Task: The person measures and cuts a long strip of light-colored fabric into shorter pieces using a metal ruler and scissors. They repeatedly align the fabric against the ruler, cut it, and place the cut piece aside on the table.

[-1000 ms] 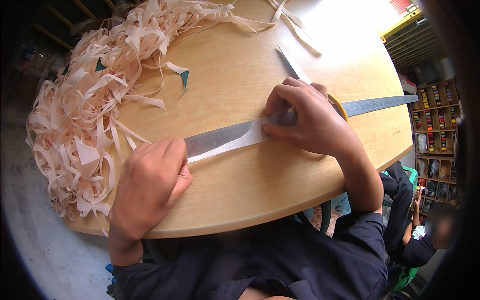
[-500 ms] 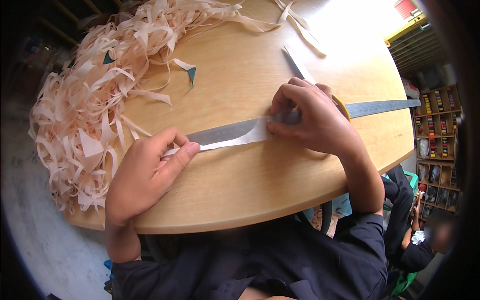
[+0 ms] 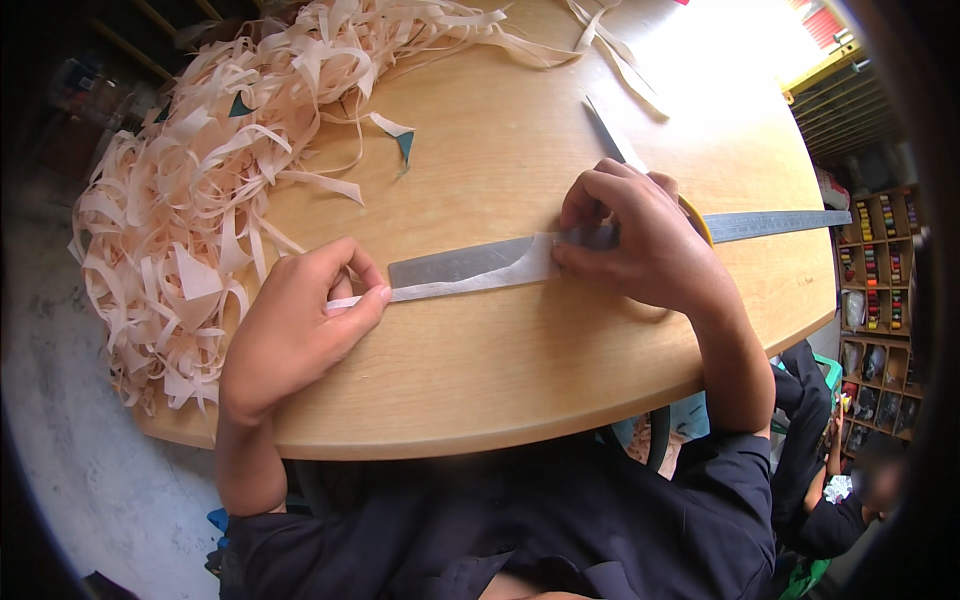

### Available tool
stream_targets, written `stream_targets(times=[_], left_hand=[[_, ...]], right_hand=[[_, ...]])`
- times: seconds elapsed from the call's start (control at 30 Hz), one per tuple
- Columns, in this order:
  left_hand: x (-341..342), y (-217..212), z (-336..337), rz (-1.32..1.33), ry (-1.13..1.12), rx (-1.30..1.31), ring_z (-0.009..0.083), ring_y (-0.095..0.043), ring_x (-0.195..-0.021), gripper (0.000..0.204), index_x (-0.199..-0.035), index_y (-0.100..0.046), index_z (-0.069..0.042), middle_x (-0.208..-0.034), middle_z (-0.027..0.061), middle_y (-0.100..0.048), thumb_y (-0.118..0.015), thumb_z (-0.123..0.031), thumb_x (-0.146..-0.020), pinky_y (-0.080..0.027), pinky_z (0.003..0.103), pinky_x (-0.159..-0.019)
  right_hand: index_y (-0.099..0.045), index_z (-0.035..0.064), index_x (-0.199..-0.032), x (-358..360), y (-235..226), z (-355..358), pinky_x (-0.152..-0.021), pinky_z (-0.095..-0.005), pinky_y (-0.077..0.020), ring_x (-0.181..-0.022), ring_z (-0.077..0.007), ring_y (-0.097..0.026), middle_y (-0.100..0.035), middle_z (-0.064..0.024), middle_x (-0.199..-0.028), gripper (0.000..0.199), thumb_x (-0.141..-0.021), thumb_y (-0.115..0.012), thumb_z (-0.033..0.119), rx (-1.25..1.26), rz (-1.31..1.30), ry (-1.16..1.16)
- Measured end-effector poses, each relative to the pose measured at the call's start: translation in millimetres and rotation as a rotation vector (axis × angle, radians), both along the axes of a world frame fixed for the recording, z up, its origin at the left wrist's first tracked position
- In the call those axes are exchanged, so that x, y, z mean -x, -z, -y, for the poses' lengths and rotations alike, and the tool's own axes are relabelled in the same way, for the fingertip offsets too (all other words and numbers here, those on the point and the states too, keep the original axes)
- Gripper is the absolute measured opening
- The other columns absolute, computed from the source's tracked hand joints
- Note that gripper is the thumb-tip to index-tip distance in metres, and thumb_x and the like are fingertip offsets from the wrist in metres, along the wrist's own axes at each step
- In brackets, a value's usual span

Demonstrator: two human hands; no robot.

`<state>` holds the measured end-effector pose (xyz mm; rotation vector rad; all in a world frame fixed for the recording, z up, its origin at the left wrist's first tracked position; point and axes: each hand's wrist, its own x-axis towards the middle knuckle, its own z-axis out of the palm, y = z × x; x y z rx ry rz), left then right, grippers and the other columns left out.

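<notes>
L hand [image 3: 298, 325] shifted off ruler [image 3: 445, 266] end, pinching strip [image 3: 470, 285]; R hand [image 3: 645, 240] pinching too, scissors [image 3: 621, 144] part hid.

Glare on tabletop [image 3: 480, 375], upper right | soft shadows | rim dark, bent

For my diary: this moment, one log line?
left hand: pinching pale strip; right hand: pinching strip, with scissors; metal ruler: partly under strip
</notes>
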<state>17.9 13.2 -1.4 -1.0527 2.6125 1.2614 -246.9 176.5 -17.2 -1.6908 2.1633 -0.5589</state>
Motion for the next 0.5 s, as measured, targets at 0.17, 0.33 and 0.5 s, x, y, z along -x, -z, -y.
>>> stream_targets(times=[0.17, 0.33, 0.5], left_hand=[[1, 4, -2, -0.085, -0.016, -0.036, 0.0127, -0.054, -0.063, 0.019, -0.095, -0.068, 0.001, -0.069, 0.0084, -0.062, -0.073, -0.017, -0.091, -0.042, 0.032, -0.059], [-1, -4, -3, -0.001, -0.075, -0.079, 0.0051, -0.042, -0.060, 0.016, -0.090, -0.071, 0.000, -0.063, 0.0005, -0.047, -0.076, -0.015, -0.088, -0.033, 0.026, -0.055], [1, -7, -4, -0.046, -0.121, -0.128, 0.0026, -0.039, -0.061, 0.012, -0.089, -0.072, 0.000, -0.063, -0.0051, -0.043, -0.077, -0.010, -0.087, -0.030, 0.024, -0.055]], right_hand=[[-0.070, 0.0099, -0.092, -1, -1, 0, -0.107, -0.0396, -0.0337, -0.098, -0.0224, -0.063, -0.068, -0.0040, -0.097, 0.023, -0.080, -0.084, 0.023, -0.036, -0.002, 0.018], [-0.070, 0.0095, -0.092, 0, -1, 1, -0.106, -0.0394, -0.0345, -0.098, -0.0228, -0.063, -0.068, -0.0046, -0.097, 0.024, -0.080, -0.084, 0.024, -0.034, 0.000, 0.016], [-0.069, 0.0096, -0.093, 0, 0, 0, -0.106, -0.0394, -0.0352, -0.098, -0.0231, -0.063, -0.068, -0.0045, -0.097, 0.024, -0.080, -0.084, 0.023, -0.026, -0.005, 0.009]])
